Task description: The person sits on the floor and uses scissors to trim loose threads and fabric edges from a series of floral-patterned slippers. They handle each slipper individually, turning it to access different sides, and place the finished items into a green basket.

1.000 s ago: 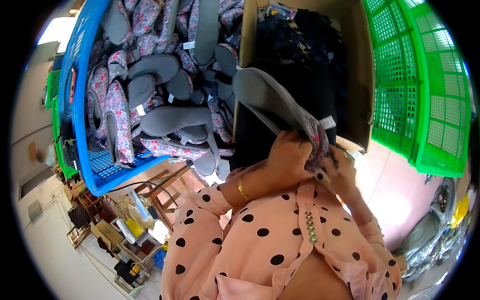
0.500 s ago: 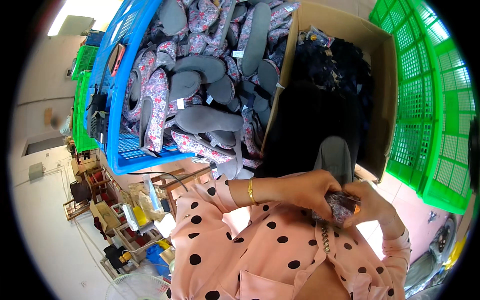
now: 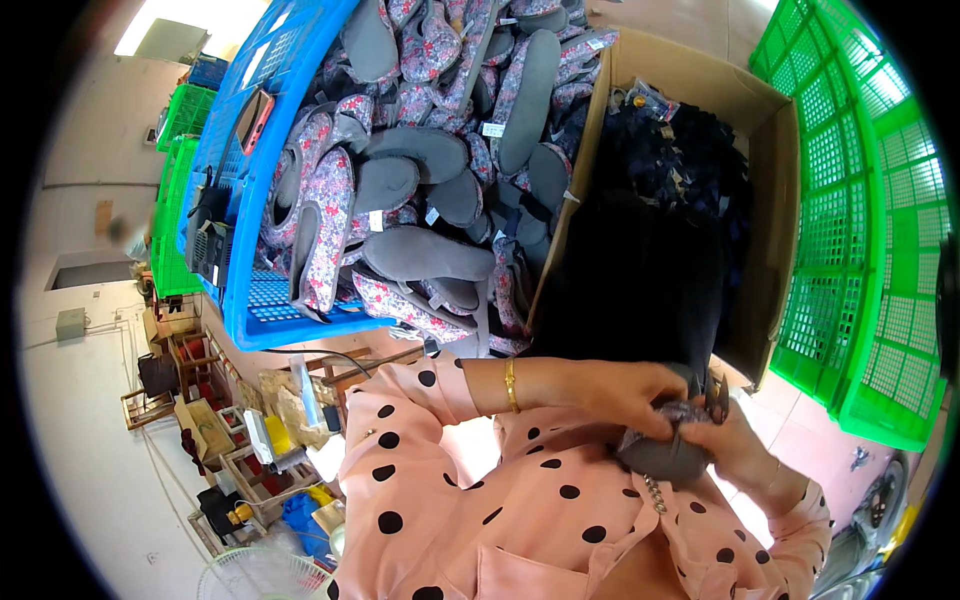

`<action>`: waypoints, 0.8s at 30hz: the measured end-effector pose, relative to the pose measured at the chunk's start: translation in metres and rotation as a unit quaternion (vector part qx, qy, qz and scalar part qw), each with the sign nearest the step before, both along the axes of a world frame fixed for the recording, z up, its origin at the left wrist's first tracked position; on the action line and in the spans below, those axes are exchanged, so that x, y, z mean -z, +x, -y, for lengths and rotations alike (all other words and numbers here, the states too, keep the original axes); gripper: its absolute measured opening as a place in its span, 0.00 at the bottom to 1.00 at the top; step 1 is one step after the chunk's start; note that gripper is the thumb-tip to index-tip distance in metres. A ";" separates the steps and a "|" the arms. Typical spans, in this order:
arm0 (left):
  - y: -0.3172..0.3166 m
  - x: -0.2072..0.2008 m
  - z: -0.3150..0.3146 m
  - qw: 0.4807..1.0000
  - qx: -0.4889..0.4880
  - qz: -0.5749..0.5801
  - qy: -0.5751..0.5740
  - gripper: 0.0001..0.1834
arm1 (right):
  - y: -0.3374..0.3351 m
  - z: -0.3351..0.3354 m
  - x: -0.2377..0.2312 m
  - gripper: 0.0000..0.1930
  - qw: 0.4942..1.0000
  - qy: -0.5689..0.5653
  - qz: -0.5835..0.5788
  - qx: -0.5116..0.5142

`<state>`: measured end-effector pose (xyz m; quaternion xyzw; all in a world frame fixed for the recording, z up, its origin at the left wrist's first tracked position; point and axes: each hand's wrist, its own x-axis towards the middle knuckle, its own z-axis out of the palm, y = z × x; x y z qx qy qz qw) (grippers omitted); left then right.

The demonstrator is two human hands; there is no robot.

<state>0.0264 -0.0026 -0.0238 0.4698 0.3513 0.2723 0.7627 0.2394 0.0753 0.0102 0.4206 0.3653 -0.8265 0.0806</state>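
Lower right of centre, the grey slipper (image 3: 662, 460) sits between the left hand (image 3: 635, 393) and right hand (image 3: 740, 442), both curled closed on it, equally near; its foreshortened long axis is unclear.

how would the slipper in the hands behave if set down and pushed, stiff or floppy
Probably floppy: the slipper looks bunched between left hand and right hand. Likely light, since its floral upper appears to be cloth. Unlikely to roll: similar slippers look flat-soled.
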 end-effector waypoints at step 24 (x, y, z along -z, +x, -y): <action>-0.013 0.028 -0.051 0.899 -0.201 -0.326 0.212 0.07 | -0.029 -0.064 0.003 0.32 0.662 0.660 -0.047 -0.353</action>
